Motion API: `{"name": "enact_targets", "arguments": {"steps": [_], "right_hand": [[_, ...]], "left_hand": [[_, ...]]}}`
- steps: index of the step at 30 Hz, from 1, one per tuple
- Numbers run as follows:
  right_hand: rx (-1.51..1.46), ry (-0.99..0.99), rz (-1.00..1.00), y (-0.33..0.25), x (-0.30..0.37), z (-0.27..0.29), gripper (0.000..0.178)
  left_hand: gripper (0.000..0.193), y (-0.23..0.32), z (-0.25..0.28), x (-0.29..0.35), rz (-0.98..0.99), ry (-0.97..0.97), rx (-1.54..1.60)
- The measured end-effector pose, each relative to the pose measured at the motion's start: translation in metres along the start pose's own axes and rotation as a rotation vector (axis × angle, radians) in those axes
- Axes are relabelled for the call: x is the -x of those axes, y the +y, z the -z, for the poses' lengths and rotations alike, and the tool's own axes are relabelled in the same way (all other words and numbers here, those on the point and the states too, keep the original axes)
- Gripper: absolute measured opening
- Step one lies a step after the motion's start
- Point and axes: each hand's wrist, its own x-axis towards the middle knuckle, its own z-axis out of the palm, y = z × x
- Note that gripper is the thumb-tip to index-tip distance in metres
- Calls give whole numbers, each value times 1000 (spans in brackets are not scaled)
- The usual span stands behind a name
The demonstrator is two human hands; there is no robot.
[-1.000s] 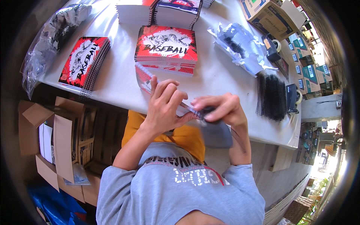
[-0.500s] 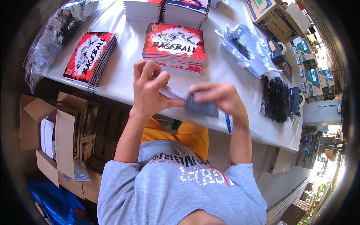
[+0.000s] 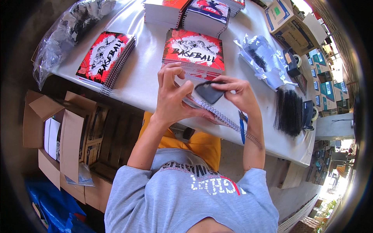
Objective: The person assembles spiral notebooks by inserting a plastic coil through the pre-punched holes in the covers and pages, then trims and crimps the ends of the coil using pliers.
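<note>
I note a white-covered table (image 3: 143, 79): red notebook stack (image 3: 101, 58) by its left edge, black coils (image 3: 288, 112) and 2 tape dispensers (image 3: 307, 112) along its right edge.

A thin notebook (image 3: 191, 102) tilts nearly edge-on in the grip of my left hand (image 3: 173, 91), a dark spiral coil (image 3: 221, 115) slanting from its edge toward my right forearm. My right hand (image 3: 235, 92) pinches a flat, dark grey pad (image 3: 209, 93), round-cornered, beside the coil; contact is unclear.
</note>
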Motion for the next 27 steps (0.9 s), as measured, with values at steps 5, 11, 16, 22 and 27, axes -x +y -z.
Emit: {"name": "enact_targets", "arguments": {"steps": [5, 11, 16, 22, 27], "right_hand": [[-89, -137, 66, -12, -2, -11, 45], [-213, -143, 173, -20, -9, -22, 41], [-163, 35, 103, -11, -18, -26, 52], [-216, -1, 138, -8, -26, -25, 50], [-27, 56, -29, -4, -42, -25, 45]], "left_hand": [[71, -8, -1, 9, 114, 14, 76], [93, -28, -11, 21, 265, 61, 263], [98, -34, -19, 21, 406, 154, 553], [93, -35, -13, 22, 486, 53, 577], [96, -33, -14, 18, 485, 44, 622]]}}
